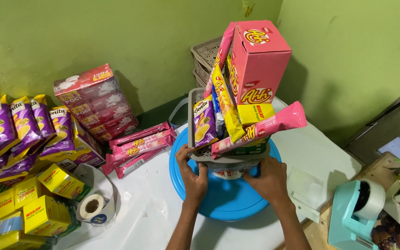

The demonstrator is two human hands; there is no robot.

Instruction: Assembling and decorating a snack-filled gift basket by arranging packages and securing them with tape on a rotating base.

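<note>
Head view: at the centre of the frame a grey basket point(194, 99) packed with snack packets and a pink box point(260, 60) stands on a round blue lid point(228, 199); the left hand point(191, 173) has its grip wrapped around the basket's lower left edge, and the right hand point(269, 178) has its grip pressed on the lower right edge. Purple snack packets point(24, 125) lie at the left of the frame; a tape roll point(92, 206) sits on the white table point(149, 217) at lower left; a teal tape dispenser point(355, 210) stands at lower right.
</note>
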